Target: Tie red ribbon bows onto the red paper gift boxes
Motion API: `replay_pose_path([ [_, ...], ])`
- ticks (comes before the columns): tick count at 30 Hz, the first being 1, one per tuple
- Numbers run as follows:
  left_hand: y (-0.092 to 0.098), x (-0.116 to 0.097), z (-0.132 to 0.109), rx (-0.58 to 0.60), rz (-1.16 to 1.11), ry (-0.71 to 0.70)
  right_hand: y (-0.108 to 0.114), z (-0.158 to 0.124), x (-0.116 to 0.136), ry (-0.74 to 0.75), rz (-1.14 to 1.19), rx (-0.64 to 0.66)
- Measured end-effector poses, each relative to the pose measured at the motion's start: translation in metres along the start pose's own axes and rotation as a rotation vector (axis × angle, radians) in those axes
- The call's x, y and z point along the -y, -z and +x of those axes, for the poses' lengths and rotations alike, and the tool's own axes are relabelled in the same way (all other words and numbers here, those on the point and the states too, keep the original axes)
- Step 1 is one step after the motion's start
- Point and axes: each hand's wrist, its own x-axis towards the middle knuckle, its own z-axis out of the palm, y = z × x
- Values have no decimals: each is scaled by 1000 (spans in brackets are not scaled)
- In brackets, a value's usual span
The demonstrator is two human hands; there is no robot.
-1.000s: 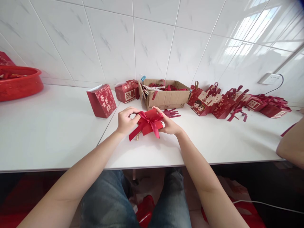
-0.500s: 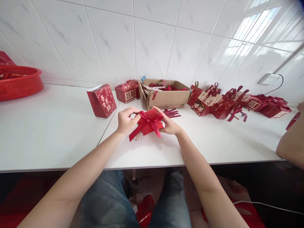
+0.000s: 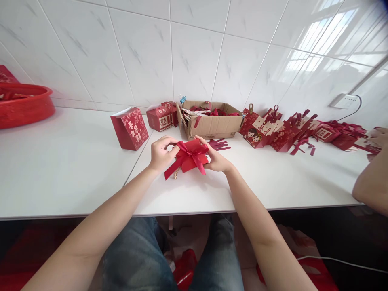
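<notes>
Two hands share the red packet (image 3: pixel 188 164) on the near side of the cardboard box (image 3: pixel 212 129). I see the left hand (image 3: pixel 163 154) pinching its bow (image 3: pixel 190 154), the right hand (image 3: pixel 218 159) gripping its side; the loops spread between them, roughly along that box's front.

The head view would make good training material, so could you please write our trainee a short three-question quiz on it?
1. True or false: the left hand and the right hand are both on the red bow-tied package.
2. What colour is the clip at the back left corner of the cardboard box? A) yellow B) blue C) green
3. Fill in: the red tub is at the ____ edge of the picture.

Key: 1. True. 2. B. 3. Left.
</notes>
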Motion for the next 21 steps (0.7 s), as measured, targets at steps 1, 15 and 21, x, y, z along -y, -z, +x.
replay_pose_path([
  [1, 0, 0, 0, 12, -10, -1, 0, 0, 0, -5, 5, -2],
  [15, 1, 31, 3, 236, -245, 160, 24, -46, -13, -379, 170, -138],
  [21, -3, 33, 1, 204, -34, 113, 69, -137, -14, -595, 84, -616],
])
